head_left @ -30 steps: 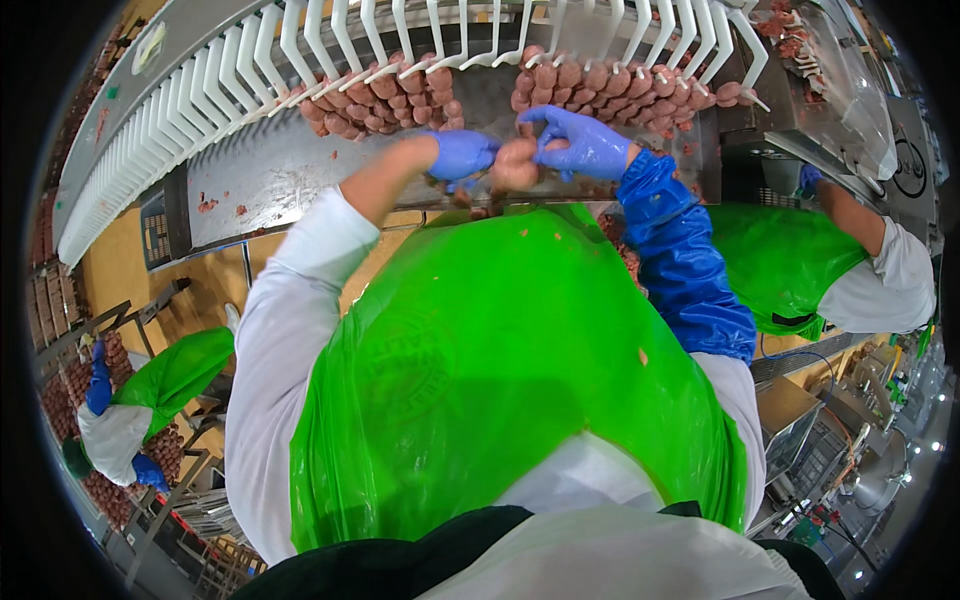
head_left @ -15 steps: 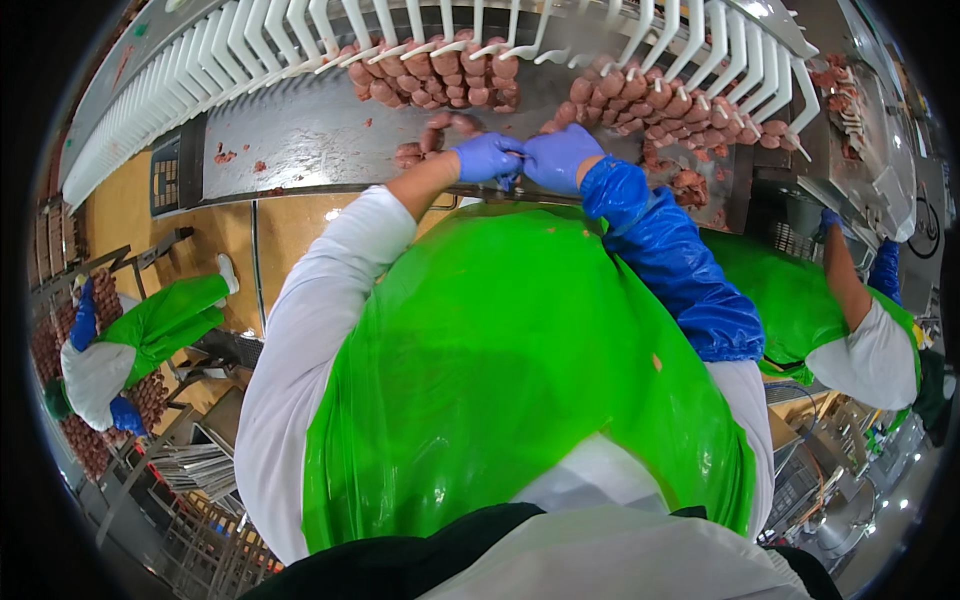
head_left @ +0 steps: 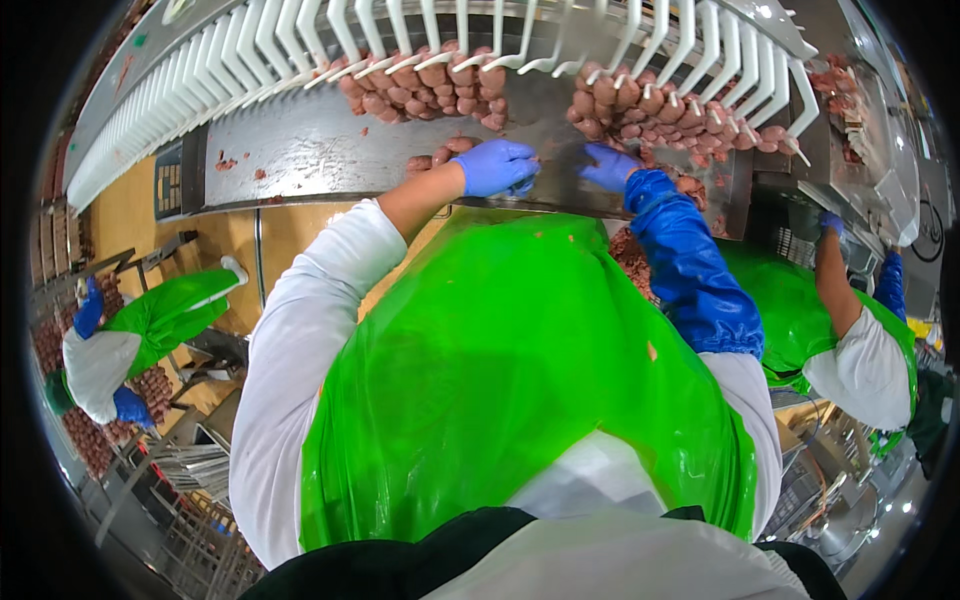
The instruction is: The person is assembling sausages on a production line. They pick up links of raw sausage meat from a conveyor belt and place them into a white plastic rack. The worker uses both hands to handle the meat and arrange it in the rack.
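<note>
Over the metal table, my left hand [head_left: 496, 168] in a purple glove has its fingers curled closed. What they hold, if anything, is hidden. A short string of sausage links [head_left: 442, 154] lies on the table beside its wrist. My right hand [head_left: 607, 168], also purple-gloved with a blue sleeve, is apart from the left, its fingers stretched toward it and nothing visible in them. Beyond the hands, linked sausages hang in two bunches from white hooks [head_left: 730, 65]: a left bunch [head_left: 430, 88] and a right bunch [head_left: 655, 108], the right hand being just below the latter.
The metal table [head_left: 290, 150] carries meat scraps, with a pile of meat [head_left: 690, 190] near the right sleeve. A co-worker in a green apron [head_left: 790, 295] stands close at right; another person [head_left: 150, 330] is farther left by racks of sausages.
My hands, together half a second ago, are now apart: the right moved rightward and the left slightly right. The hooks and hanging left bunch have shifted slightly left in the picture.
</note>
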`<action>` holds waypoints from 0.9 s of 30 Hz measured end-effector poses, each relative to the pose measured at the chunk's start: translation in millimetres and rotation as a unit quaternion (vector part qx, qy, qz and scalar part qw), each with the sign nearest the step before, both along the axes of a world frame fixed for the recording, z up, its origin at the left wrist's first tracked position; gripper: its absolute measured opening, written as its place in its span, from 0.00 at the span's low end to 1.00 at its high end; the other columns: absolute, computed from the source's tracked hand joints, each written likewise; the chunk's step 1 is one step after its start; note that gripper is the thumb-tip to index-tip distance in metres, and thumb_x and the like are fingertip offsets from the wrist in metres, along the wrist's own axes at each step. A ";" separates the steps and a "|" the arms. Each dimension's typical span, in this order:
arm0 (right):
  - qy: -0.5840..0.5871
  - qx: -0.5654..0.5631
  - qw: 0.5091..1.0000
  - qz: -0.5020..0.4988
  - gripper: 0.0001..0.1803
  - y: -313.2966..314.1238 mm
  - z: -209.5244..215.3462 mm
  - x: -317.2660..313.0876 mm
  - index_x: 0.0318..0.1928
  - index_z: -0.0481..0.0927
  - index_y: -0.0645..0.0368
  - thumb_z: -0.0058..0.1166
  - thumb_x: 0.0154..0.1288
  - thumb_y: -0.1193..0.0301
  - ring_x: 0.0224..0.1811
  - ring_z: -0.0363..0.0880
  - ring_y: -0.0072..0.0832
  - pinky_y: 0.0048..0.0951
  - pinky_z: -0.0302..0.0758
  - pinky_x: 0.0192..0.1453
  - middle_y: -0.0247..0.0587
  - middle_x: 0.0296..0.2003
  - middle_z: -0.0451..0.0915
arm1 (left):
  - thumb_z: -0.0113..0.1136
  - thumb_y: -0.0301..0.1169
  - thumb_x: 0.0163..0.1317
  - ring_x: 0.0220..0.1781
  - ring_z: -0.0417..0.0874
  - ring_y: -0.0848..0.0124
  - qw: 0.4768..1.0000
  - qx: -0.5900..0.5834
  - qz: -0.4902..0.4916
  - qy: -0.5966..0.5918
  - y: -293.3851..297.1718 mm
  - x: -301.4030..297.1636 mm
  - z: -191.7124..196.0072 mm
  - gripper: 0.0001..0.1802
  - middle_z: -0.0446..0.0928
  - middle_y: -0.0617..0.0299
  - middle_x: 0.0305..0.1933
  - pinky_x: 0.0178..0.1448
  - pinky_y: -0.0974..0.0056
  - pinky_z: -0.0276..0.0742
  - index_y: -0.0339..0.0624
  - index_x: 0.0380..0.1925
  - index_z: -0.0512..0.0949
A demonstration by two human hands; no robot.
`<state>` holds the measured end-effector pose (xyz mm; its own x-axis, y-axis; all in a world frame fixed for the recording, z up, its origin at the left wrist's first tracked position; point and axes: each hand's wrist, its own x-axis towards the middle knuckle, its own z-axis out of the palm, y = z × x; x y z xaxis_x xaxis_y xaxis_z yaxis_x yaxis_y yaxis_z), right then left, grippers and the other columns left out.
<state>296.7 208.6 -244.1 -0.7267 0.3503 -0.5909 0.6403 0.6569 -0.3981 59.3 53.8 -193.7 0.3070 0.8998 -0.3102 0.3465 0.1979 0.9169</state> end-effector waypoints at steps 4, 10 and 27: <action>0.337 -0.283 0.894 -0.090 0.18 -48.3 -1.2 -33.6 0.60 0.72 0.61 0.43 0.76 0.67 0.51 0.75 0.30 0.32 0.70 0.62 0.44 0.51 0.78 | 0.52 0.35 0.70 0.34 0.79 0.71 0.941 -0.115 0.208 -0.242 29.3 31.8 16.0 0.11 0.77 0.62 0.34 0.41 0.65 0.79 0.40 0.37 0.77; 0.333 -0.343 0.870 -0.118 0.28 -51.6 -28.8 -54.9 0.54 0.76 0.58 0.37 0.76 0.48 0.42 0.84 0.31 0.35 0.78 0.46 0.45 0.47 0.82 | 0.56 0.30 0.64 0.39 0.78 0.73 0.878 -0.103 0.311 -0.348 31.9 15.2 -36.0 0.13 0.76 0.63 0.37 0.43 0.67 0.78 0.40 0.47 0.77; 0.112 0.117 0.979 0.127 0.14 -24.6 -12.9 17.4 0.42 0.81 0.59 0.46 0.65 0.66 0.44 0.82 0.52 0.48 0.77 0.49 0.54 0.42 0.81 | 0.55 0.40 0.60 0.53 0.79 0.52 0.814 0.244 -0.254 0.462 51.2 49.8 -13.0 0.16 0.79 0.50 0.51 0.61 0.51 0.72 0.41 0.39 0.81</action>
<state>314.1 183.9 -257.0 -0.9102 0.2477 -0.3320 0.3582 0.8732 -0.3305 109.1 105.0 -206.7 0.5161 0.8149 -0.2637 0.8564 -0.4954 0.1451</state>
